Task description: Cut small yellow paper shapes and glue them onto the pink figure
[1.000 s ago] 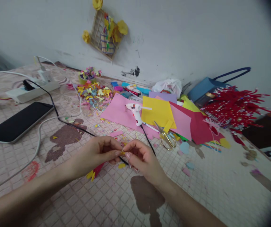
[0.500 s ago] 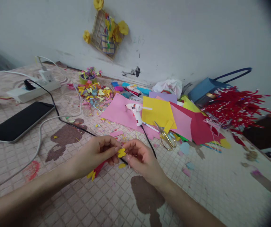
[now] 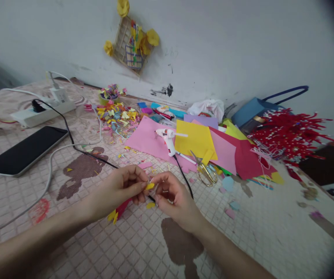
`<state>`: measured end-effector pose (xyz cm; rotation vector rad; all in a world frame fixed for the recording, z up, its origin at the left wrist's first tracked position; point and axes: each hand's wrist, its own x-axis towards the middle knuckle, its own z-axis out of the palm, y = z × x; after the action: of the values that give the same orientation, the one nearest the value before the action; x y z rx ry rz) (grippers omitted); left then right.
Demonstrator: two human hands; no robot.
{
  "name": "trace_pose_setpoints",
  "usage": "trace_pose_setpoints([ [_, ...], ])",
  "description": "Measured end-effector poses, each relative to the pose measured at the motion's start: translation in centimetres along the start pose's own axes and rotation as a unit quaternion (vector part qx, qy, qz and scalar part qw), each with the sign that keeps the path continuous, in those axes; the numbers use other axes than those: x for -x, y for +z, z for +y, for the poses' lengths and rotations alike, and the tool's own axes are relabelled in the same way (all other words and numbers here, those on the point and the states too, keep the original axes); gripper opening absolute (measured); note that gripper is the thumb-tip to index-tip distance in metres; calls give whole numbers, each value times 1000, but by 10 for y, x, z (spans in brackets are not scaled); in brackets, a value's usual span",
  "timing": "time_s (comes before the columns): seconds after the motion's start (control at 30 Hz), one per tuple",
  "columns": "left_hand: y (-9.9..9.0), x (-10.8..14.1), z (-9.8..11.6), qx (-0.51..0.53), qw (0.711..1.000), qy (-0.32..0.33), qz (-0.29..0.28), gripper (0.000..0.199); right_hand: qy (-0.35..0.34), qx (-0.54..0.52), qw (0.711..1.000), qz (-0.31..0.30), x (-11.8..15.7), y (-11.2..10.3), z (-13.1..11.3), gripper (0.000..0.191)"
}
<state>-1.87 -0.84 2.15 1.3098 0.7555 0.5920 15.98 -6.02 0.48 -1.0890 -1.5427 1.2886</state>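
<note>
My left hand [image 3: 126, 186] pinches a small yellow paper cut-out [image 3: 150, 186] between thumb and fingertips, and the piece looks folded or seen edge-on. Beside it is my right hand [image 3: 174, 195], fingers curled, its index tip close to the cut-out and its thumb apart below; whether the index touches the paper I cannot tell. Under the left hand a red piece [image 3: 122, 209] shows in part, with yellow cut-outs [image 3: 113, 216] at its lower end. Another yellow bit [image 3: 150, 205] lies on the table below the fingers.
Beyond the hands lie a white glue gun [image 3: 168, 140], gold-handled scissors [image 3: 204, 170] and coloured sheets [image 3: 194, 135]. Paper scraps [image 3: 120, 114] are heaped at the back. A phone [image 3: 24, 149] and power strip [image 3: 44, 110] are left, red tinsel-like stems [image 3: 286, 131] right. Cords cross the table.
The yellow cut-out showed its spread petal-like shape before; now it looks narrow, folded or turned. My right thumb and index have parted slightly from it.
</note>
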Motion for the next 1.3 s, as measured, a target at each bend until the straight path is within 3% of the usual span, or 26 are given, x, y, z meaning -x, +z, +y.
trace_pose_setpoints([
  [0.23,4,3,2,-28,999,-30,-24,18,-18,31,999,28,-2,1,2,3],
  [0.47,5,6,0,-181,981,65,17,19,14,28,999,40,-2,2,3,3],
  [0.7,4,2,0,-81,997,-6,-2,21,26,-71,997,16,-3,3,3,16],
  [0.8,4,2,2,-64,998,-27,6,21,48,-59,997,15,-4,3,2,11],
  [1.2,0,1,3,-58,998,-14,-1,18,67,-56,996,23,-4,3,3,20],
  [1.3,-8,1,8,-55,998,7,22,18,63,-40,996,54,-4,-5,2,18],
])
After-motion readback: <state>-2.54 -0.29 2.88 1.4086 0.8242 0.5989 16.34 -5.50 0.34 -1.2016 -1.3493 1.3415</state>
